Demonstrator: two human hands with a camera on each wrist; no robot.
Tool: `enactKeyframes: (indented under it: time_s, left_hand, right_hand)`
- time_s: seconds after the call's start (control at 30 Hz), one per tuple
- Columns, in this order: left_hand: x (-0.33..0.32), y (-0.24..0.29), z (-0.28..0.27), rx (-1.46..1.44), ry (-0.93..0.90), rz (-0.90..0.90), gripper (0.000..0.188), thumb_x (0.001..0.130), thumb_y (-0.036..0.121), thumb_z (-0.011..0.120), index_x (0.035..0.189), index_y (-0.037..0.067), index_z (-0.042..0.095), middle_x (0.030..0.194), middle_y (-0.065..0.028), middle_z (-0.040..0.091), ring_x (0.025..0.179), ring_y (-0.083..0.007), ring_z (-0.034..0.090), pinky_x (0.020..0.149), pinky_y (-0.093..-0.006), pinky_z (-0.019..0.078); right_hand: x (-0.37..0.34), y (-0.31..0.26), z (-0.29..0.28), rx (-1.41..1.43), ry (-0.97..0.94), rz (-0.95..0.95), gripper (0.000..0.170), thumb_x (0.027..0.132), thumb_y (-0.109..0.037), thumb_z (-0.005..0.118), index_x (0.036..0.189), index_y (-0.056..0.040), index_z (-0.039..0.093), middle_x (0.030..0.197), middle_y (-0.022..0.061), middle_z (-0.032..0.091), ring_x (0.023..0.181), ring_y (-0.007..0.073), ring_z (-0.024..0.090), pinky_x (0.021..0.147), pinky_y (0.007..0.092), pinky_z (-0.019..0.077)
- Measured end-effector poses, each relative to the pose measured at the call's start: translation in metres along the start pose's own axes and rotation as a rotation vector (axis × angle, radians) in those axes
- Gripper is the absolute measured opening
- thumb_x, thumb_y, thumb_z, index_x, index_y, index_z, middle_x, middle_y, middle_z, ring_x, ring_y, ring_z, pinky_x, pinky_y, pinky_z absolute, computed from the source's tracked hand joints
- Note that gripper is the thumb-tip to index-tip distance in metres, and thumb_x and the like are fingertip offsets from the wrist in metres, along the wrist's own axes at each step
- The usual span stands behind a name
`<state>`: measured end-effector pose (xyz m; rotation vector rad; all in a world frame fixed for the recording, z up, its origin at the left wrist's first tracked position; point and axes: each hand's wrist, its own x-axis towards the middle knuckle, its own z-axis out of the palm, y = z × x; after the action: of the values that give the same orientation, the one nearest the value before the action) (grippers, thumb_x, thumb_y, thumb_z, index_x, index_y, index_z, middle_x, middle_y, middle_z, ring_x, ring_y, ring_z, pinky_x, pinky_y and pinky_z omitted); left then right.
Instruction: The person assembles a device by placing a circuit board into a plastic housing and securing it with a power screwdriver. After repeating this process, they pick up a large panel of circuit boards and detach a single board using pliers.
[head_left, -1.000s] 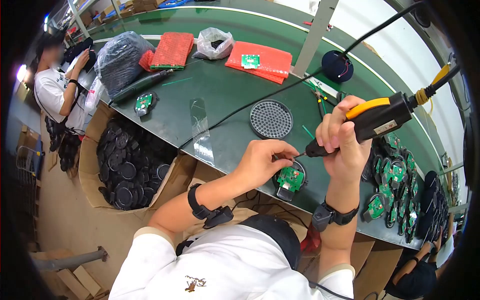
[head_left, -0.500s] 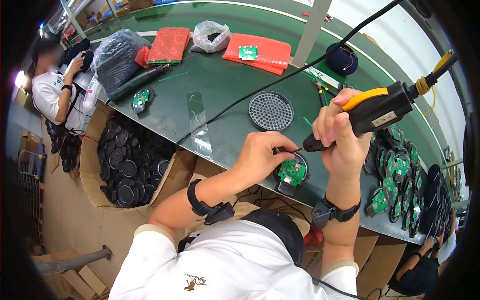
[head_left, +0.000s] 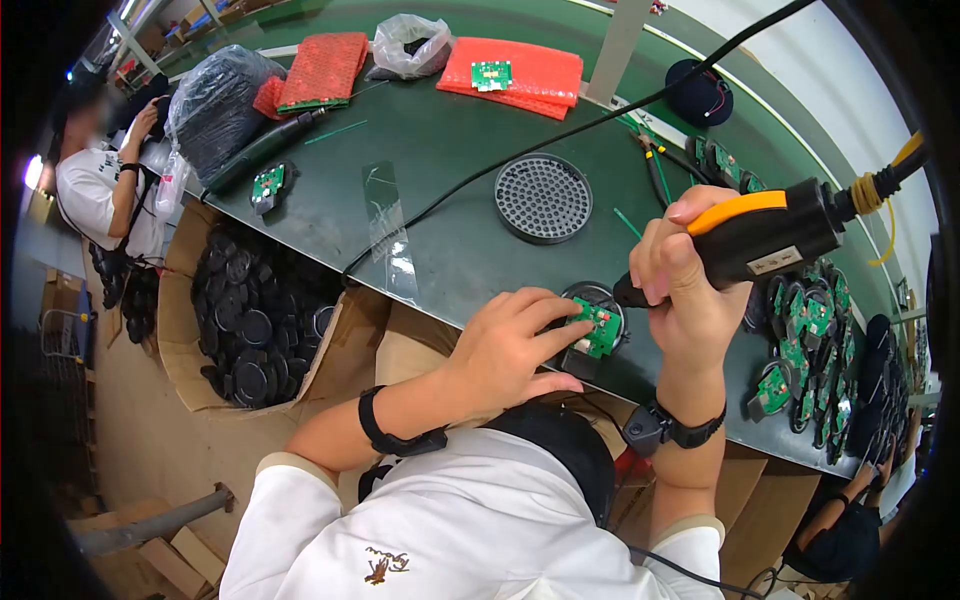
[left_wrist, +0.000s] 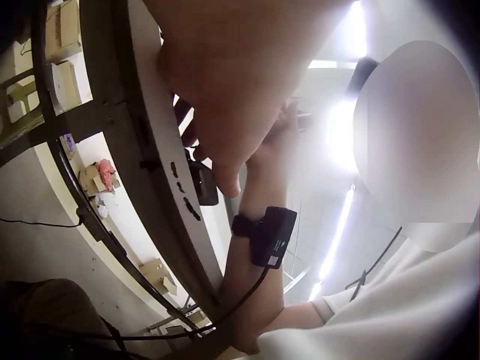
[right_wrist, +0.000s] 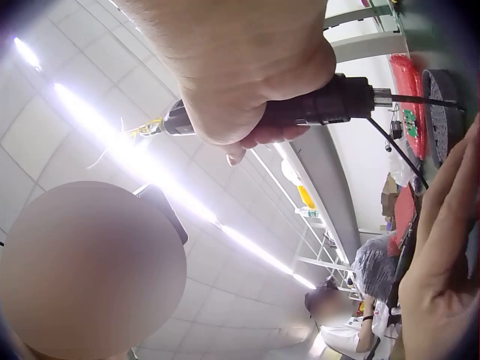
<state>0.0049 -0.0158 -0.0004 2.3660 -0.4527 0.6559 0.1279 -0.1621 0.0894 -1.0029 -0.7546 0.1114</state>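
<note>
In the head view my right hand (head_left: 695,280) grips a black electric screwdriver (head_left: 790,225) with an orange lever. Its nose points down and left, beside a green circuit board (head_left: 602,332). The board sits in a round black housing (head_left: 580,366) at the bench's near edge. Over the left part of this unit lies my left hand (head_left: 500,345), its extended fingers touching the board and its thumb at the near side. The right wrist view shows the screwdriver's thin bit (right_wrist: 420,98) reaching toward the left hand's side.
A round perforated dish (head_left: 543,238) stands behind the unit. Right of my hands lies a pile of board units (head_left: 800,330). Pliers (head_left: 655,165) lie farther back. A black cable (head_left: 480,175) crosses the green bench (head_left: 330,220). A carton (head_left: 178,340) holds black housings.
My left hand has let go of the screwdriver's bit and moved down onto the board unit, its fingers spreading out. The right hand keeps holding the screwdriver in nearly the same place.
</note>
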Motion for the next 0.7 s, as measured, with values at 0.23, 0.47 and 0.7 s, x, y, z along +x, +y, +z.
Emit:
enactKeyframes:
  time_s: [0.23, 0.47, 0.7]
  left_hand:
    - [-0.001, -0.001, 0.004, 0.016, 0.013, 0.012, 0.055, 0.075, 0.046, 0.084, 0.115, 0.009, 0.077, 0.122, -0.0081, 0.070, 0.112, -0.0310, 0.065, 0.089, -0.0439, 0.0533]
    - [0.000, 0.000, 0.004, -0.002, 0.013, -0.001, 0.053, 0.072, 0.041, 0.087, 0.112, 0.008, 0.077, 0.120, -0.0090, 0.070, 0.112, -0.0317, 0.065, 0.089, -0.0441, 0.0527]
    - [0.000, 0.000, 0.004, -0.019, 0.012, -0.019, 0.053, 0.070, 0.039, 0.087, 0.113, 0.009, 0.077, 0.124, -0.0102, 0.069, 0.112, -0.0324, 0.065, 0.089, -0.0445, 0.0515]
  right_hand:
    - [-0.003, 0.004, 0.003, -0.041, 0.027, 0.001, 0.032, 0.092, -0.011, 0.084, 0.112, -0.0022, 0.060, 0.075, -0.0005, 0.058, 0.055, 0.0054, 0.050, 0.048, 0.0204, 0.0385]
    - [-0.005, 0.009, 0.002, -0.070, 0.040, 0.037, 0.030, 0.091, -0.009, 0.084, 0.110, -0.0023, 0.061, 0.075, -0.0002, 0.059, 0.055, 0.0050, 0.051, 0.048, 0.0203, 0.0401]
    - [-0.005, 0.012, 0.004, -0.066, 0.050, 0.061, 0.029, 0.090, -0.005, 0.084, 0.109, -0.0021, 0.063, 0.076, -0.0003, 0.060, 0.056, 0.0051, 0.051, 0.049, 0.0208, 0.0388]
